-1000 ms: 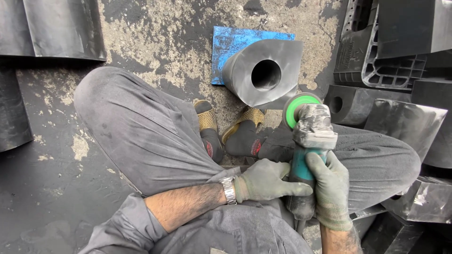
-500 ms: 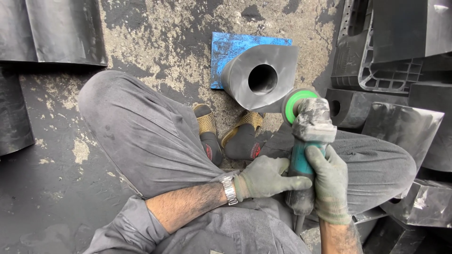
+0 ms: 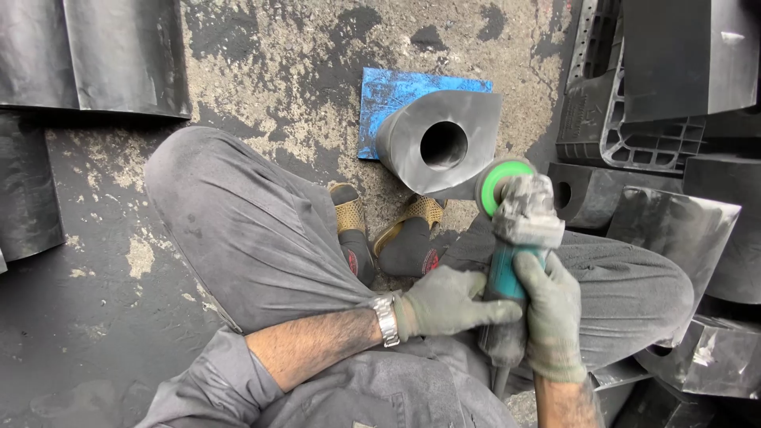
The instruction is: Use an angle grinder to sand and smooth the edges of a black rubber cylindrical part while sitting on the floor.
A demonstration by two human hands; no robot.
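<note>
Grinder (image 3: 515, 238) beside hollow metal block (image 3: 440, 143)

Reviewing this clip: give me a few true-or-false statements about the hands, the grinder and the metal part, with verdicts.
1. Both hands are gloved. True: left hand, right hand.
2. The grinder lies on the floor. False: both hands hold it.
3. The metal part has a round hole. True.
4. The part rests on a red sheet. False: the sheet is blue.
5. The left wrist bears a watch. True.
</note>
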